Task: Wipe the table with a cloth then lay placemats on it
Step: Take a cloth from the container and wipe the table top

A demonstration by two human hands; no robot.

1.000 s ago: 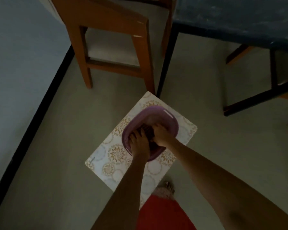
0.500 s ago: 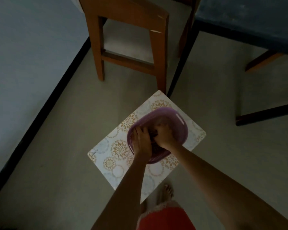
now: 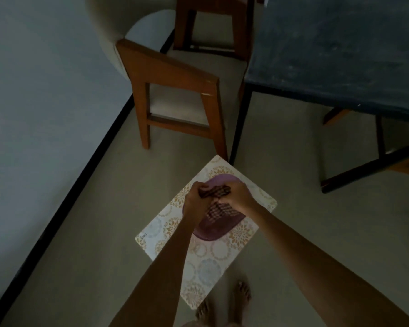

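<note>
Dim room, pale floor (image 3: 69,244) with a black baseboard strip (image 3: 76,185) along the wall. A wooden chair (image 3: 175,90) sits just beside the near corner, another chair (image 3: 213,24) behind it. Purple plastic basin (image 3: 213,230) on the floor, bare feet (image 3: 222,300) at the bottom edge.

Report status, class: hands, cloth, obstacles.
Left hand and right hand both grip dark checked cloth above purple plastic basin. Dark tabletop unwiped. Wooden chair beside table.
</note>
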